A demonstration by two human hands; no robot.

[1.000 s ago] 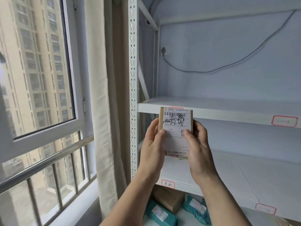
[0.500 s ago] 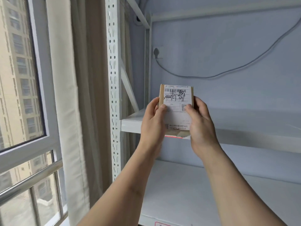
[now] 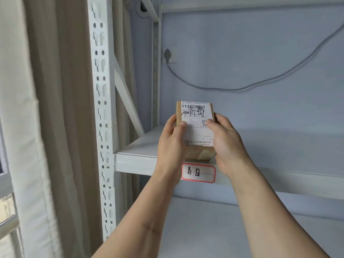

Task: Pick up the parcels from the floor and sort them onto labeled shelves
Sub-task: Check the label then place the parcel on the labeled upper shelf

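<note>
Head view: your left hand (image 3: 172,140) and right hand (image 3: 226,144) clasp the small cardboard parcel (image 3: 195,130); likely light, rigid; keep holding its sides.

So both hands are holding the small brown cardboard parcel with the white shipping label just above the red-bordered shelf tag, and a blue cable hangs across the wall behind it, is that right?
Not quite: the head view shows a grey cable, not blue. The rest holds: the left hand and right hand hold the small brown cardboard parcel just above the red-bordered shelf tag.
</note>
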